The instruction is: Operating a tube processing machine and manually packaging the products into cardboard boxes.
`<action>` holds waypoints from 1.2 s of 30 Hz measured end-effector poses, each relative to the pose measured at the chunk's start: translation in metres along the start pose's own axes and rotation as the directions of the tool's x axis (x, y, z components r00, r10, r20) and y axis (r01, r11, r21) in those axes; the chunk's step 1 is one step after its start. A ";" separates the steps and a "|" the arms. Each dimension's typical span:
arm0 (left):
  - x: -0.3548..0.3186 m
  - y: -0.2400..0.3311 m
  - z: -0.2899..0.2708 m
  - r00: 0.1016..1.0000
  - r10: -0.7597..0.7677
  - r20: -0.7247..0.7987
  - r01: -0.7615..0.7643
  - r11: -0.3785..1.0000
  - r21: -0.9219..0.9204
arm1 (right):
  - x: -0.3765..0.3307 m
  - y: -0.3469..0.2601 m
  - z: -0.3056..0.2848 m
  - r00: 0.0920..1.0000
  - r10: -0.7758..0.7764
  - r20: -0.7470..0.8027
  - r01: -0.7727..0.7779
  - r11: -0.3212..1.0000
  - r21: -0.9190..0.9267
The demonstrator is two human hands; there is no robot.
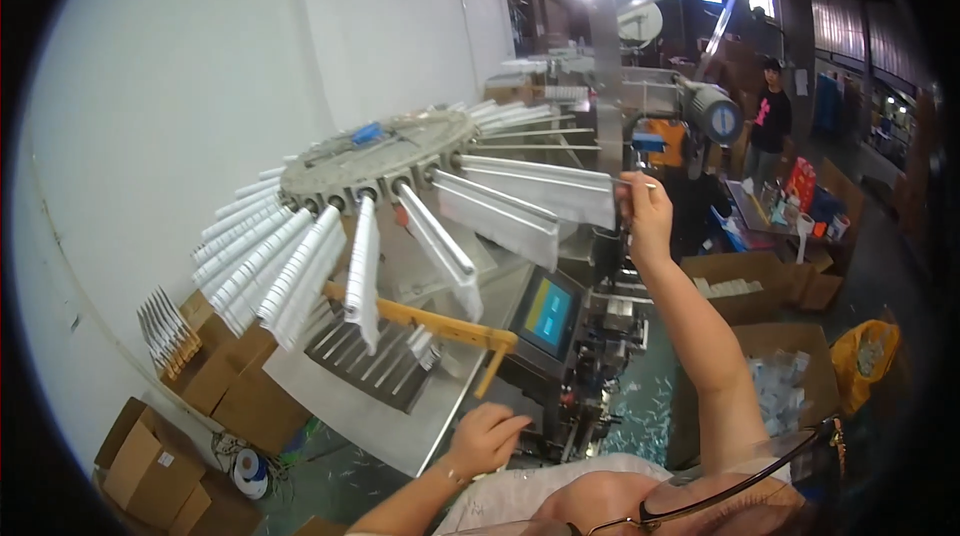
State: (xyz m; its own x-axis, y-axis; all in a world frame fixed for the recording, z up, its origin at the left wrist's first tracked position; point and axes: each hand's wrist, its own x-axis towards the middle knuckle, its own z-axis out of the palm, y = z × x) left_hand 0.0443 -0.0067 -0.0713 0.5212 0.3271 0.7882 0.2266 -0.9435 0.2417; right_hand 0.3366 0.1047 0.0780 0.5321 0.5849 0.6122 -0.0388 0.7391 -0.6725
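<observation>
Closest, at 6 o'clock, the left hand [480,444] has its fingers half curled; its palm is hidden, so I can't tell if it holds anything. At 3 o'clock the right hand [648,218] pinches a thin stick [620,179] at the end of a white strip [590,198]. The strip hangs on a spoke of the big wheel [400,128] at 10 o'clock. The step in hand seems to be working at the strip's end. I think the next move calls for a light, steady pinch, clear of the strips next to it.

At 4 o'clock a box [694,406] has lots of pale, see-through bits in it. Just past 3, a farther box [765,268] holds white pieces. Beside them, a yellow bag [880,338] has pale stuff in it. Far off, near 2 o'clock, a person [768,124] stands.
</observation>
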 end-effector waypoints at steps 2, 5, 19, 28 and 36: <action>-0.036 -0.002 -0.025 0.982 -0.181 -0.047 0.185 0.978 0.097 | 0.002 0.004 -0.001 0.998 0.046 -0.040 -0.044 0.998 0.039; -0.074 -0.011 -0.057 0.939 -0.328 -0.103 0.340 0.932 0.128 | 0.000 0.003 0.005 0.988 0.153 0.011 -0.151 0.960 0.234; -0.114 -0.045 -0.062 0.799 -0.537 -0.270 0.569 0.821 0.050 | 0.007 0.028 0.021 0.997 -0.079 0.017 0.075 0.986 0.151; -0.116 -0.044 -0.058 0.781 -0.580 -0.232 0.598 0.801 0.012 | 0.004 0.028 0.007 0.999 -0.038 -0.006 0.039 0.988 0.149; -0.119 -0.043 -0.060 0.780 -0.570 -0.257 0.598 0.801 0.037 | -0.002 0.010 0.010 1.000 0.013 -0.003 -0.013 0.980 0.199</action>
State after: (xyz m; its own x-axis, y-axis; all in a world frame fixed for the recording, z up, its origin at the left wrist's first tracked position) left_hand -0.0768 -0.0085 -0.1414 0.0657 0.7795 0.6229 0.5236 -0.5583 0.6435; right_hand 0.3271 0.1141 0.0741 0.5338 0.5939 0.6020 -0.2129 0.7833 -0.5840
